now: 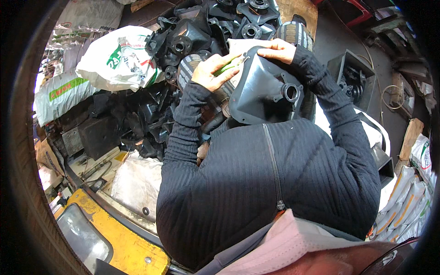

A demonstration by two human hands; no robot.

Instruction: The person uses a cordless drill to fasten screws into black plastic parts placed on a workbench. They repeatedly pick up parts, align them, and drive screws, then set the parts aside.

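A large black moulded plastic housing (256, 98), with a flanged round opening on its near right side, rests tilted against my lap. My right hand (280, 50) is closed over its far edge, fingers on the rim. In my left hand (211, 73) is a green-handled tool (227, 67), gripped between thumb and fingers. Its thin metal tip seems to meet the left part of the far rim; the exact contact is too small to tell. A pale cloth or bag (243, 45) lies just beyond the housing, partly hidden by my hands.
Several similar black housings (188, 39) are heaped beyond and to the left. A white printed sack (121, 59) sits at the left, above loose black parts (151, 114). To the right stands a black bin (350, 75) with parts in it. A yellow machine panel (123, 238) is at the lower left.
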